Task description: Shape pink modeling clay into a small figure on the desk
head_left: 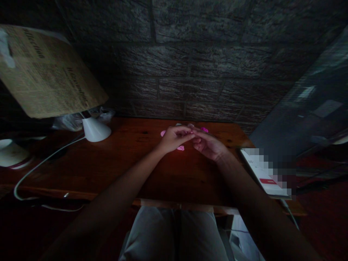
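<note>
My left hand (175, 138) and my right hand (208, 145) meet above the wooden table, fingertips touching. The thumb and fingers of my left hand are pinched together at the fingertips of my right hand. The right hand is turned partly palm up, its fingers curled inward. Whatever small thing lies between the fingertips is too dark and small to name. Around the hands lie small pink pieces: a light pink piece (163, 133) left of my left hand, a pink piece (180, 148) just below it, and a bright magenta piece (204, 129) behind my right hand.
The brown table (114, 166) ends at a dark stone-patterned wall (174, 61). At left stand a lamp with a newsprint shade (54, 76) and white base (95, 129), a white cable (46, 161) and a pale cup (12, 152). A white box (258, 166) lies at right.
</note>
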`<state>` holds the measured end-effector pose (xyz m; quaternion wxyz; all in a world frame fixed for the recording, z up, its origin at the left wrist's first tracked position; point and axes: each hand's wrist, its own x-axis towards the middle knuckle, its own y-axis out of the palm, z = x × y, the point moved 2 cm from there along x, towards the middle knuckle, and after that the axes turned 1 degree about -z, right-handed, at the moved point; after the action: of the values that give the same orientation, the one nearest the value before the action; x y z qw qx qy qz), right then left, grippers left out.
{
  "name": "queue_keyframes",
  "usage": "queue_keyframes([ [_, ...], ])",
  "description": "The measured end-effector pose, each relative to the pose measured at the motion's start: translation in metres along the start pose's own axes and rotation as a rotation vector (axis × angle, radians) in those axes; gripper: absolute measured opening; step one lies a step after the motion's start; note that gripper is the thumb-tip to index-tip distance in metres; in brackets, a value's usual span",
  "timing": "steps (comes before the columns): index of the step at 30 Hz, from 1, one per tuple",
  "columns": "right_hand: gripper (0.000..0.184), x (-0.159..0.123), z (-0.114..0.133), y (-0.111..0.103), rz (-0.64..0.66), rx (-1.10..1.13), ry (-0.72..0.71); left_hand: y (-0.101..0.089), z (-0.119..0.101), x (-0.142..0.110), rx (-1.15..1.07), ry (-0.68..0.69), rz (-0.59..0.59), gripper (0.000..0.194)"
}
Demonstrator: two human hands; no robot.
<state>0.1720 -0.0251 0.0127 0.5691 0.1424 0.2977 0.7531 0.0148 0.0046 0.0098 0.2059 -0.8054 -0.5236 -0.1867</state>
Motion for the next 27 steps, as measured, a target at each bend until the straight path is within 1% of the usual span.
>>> queue_keyframes([
  [4,0.034,0.0001,0.0005,0.0003,-0.005,0.017,0.007,0.0001,0.0007,0.0,0.01,-0.04,0.009,0.021],
  [9,0.037,0.0004,-0.0006,-0.0011,-0.01,0.063,0.044,-0.0011,0.0017,0.0006,0.002,-0.03,0.023,0.02],
  [15,0.034,0.0005,-0.0017,-0.0026,0.001,0.07,0.05,-0.0011,0.0034,0.0,-0.008,-0.063,0.0,0.02],
  [18,0.033,-0.0003,-0.0011,-0.0022,0.004,0.059,0.04,-0.0014,0.0017,-0.0007,-0.049,-0.114,-0.014,0.021],
  [23,0.03,-0.0001,-0.0001,-0.0014,0.006,0.029,0.038,-0.0018,0.0003,-0.0014,-0.086,-0.263,-0.014,0.022],
  [27,0.029,0.0009,-0.001,-0.0003,-0.002,0.037,0.045,-0.0014,0.0026,-0.0011,-0.1,-0.287,-0.028,0.02],
])
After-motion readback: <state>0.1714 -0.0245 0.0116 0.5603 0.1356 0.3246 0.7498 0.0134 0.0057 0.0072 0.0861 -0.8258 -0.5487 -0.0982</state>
